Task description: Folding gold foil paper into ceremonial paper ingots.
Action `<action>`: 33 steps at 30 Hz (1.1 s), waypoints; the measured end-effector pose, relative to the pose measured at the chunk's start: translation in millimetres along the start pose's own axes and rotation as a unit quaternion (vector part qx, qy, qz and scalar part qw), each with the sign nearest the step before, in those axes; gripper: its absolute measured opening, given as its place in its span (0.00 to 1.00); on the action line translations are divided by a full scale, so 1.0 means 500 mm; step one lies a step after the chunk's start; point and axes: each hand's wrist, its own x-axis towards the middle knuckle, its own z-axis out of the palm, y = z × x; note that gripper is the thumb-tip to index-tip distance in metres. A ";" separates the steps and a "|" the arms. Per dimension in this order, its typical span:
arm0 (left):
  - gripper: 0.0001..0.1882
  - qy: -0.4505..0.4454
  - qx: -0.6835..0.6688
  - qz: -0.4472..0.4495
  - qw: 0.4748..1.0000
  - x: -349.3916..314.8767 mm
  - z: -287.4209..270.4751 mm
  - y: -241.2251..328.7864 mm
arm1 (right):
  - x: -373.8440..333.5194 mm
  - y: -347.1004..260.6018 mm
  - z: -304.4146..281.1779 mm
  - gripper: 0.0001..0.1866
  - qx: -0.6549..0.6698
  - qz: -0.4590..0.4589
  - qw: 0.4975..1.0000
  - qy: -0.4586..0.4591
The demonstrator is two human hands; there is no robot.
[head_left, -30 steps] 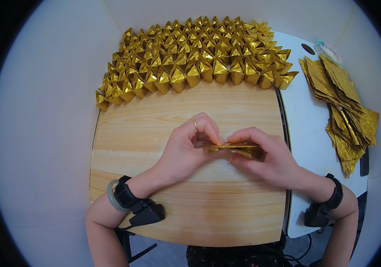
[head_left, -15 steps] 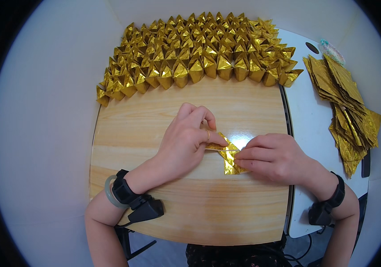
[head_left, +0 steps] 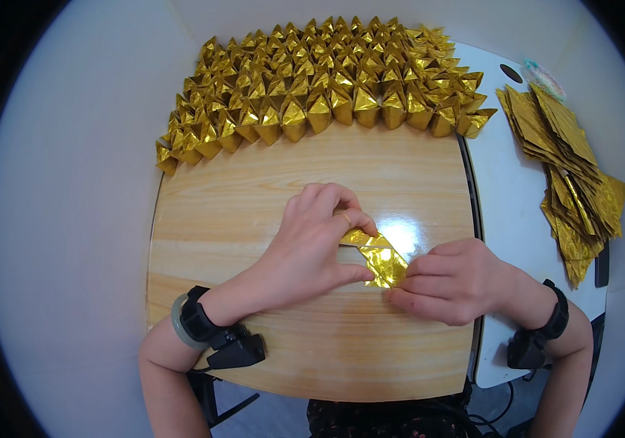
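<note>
One foil [head_left: 381, 264] is over the desk [head_left: 305, 350]: my right hand [head_left: 452, 283] pinches its edge, my left hand [head_left: 314, 237], thumb and fingers spread, touches it. Dozens of folded shapes [head_left: 294, 123] stand beyond.

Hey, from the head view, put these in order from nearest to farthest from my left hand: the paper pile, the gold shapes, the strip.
1. Strip: touching your left hand, at its right.
2. Gold shapes: beyond the hand, along the table's far side.
3. Paper pile: far right, past your right hand.
</note>
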 end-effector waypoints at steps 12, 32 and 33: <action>0.16 -0.037 -0.094 0.011 0.995 0.000 0.007 -0.031 | 0.022 0.003 -0.005 0.27 0.144 0.144 0.978 -0.033; 0.22 -0.052 -0.084 0.022 0.995 0.000 0.001 -0.029 | 0.022 0.003 -0.004 0.27 0.205 0.173 0.962 -0.057; 0.22 -0.051 -0.084 0.021 0.995 0.001 0.000 -0.029 | 0.019 0.004 -0.001 0.26 0.163 0.145 0.974 -0.063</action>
